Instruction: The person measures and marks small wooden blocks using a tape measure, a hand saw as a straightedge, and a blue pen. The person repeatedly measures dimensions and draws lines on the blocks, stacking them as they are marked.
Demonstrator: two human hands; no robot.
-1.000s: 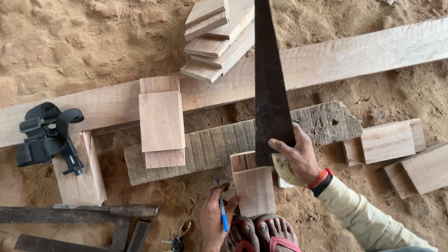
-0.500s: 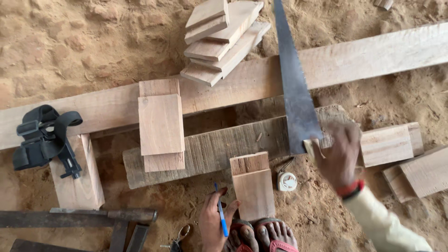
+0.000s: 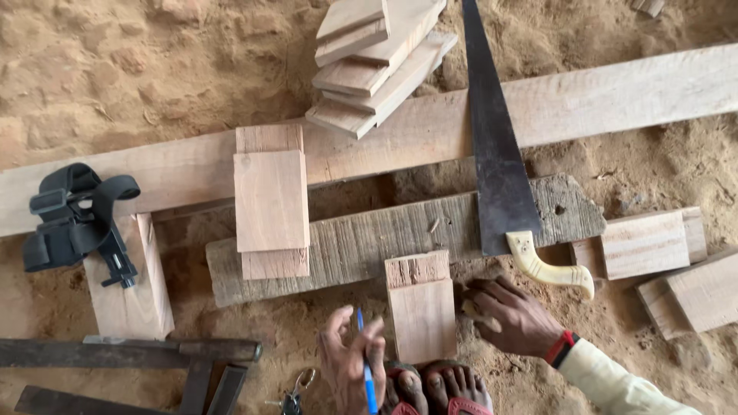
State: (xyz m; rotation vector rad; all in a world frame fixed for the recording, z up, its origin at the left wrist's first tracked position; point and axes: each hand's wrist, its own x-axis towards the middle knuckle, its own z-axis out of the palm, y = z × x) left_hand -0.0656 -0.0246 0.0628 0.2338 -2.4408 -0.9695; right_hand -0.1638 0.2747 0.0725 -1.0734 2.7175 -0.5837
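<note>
The left hand (image 3: 350, 365) holds a blue pen (image 3: 367, 369) near the bottom middle of the frame. The right hand (image 3: 513, 317) curls around a small pale thing I cannot make out. Between the hands stands a small wood block (image 3: 420, 306), leaning on an old grey plank (image 3: 361, 238). A saw (image 3: 496, 154) lies just above the right hand, untouched. Sand (image 3: 115, 69) is all around.
</note>
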